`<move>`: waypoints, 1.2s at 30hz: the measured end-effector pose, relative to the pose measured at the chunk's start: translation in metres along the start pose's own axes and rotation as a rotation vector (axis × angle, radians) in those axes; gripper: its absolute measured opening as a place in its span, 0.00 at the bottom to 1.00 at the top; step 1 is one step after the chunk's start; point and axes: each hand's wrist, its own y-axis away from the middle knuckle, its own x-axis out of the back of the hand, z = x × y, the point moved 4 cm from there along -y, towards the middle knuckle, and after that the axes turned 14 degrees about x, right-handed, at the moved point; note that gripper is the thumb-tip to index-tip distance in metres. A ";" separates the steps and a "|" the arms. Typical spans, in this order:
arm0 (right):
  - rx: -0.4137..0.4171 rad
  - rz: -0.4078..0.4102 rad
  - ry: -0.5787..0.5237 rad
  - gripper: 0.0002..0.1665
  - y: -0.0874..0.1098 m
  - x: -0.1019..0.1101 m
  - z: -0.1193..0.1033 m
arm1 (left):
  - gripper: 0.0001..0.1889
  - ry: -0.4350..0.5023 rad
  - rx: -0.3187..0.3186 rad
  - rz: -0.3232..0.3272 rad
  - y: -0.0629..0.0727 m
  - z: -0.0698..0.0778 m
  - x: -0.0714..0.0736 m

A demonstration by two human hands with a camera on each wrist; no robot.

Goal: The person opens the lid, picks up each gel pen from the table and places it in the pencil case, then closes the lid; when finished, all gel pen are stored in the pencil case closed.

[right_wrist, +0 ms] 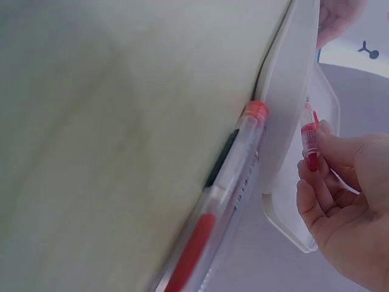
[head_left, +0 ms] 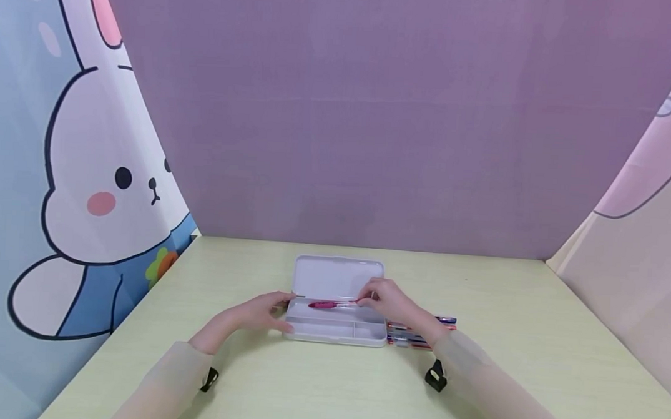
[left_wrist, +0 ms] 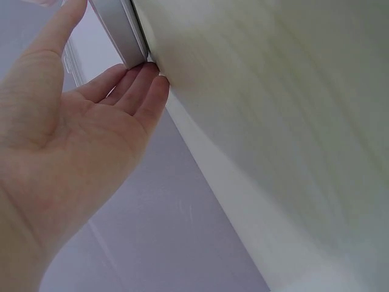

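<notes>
A white pencil case [head_left: 335, 341] lies with its lid [head_left: 335, 277] raised at the back and its divided tray facing up. My left hand [head_left: 260, 311] holds the case's left end, thumb at the front corner and fingers at the back one. In the left wrist view, the fingertips [left_wrist: 152, 91] touch a case corner. My right hand [head_left: 390, 299] pinches the end of a red pen [head_left: 324, 304] between thumb and fingers. That pen extends leftward over the tray's long back compartment; whether it touches the bottom I cannot tell.
Several pens [head_left: 411, 341] lie side by side against the case's right end, partly under the right forearm. One clear pen with a red cap end [right_wrist: 255, 111] shows close up in the right wrist view. A purple cloth [head_left: 373, 123] hangs behind the table [head_left: 327, 390].
</notes>
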 end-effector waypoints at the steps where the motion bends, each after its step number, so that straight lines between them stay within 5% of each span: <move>1: -0.002 0.000 -0.002 0.03 -0.001 -0.001 0.001 | 0.43 0.005 -0.002 -0.001 0.000 0.000 0.000; 15: -0.058 -0.046 -0.010 0.03 -0.006 -0.008 0.000 | 0.42 0.013 0.012 0.006 0.001 0.001 0.000; 36: -0.076 -0.056 0.130 0.04 -0.006 -0.010 0.004 | 0.42 0.011 0.008 0.005 0.003 0.002 0.001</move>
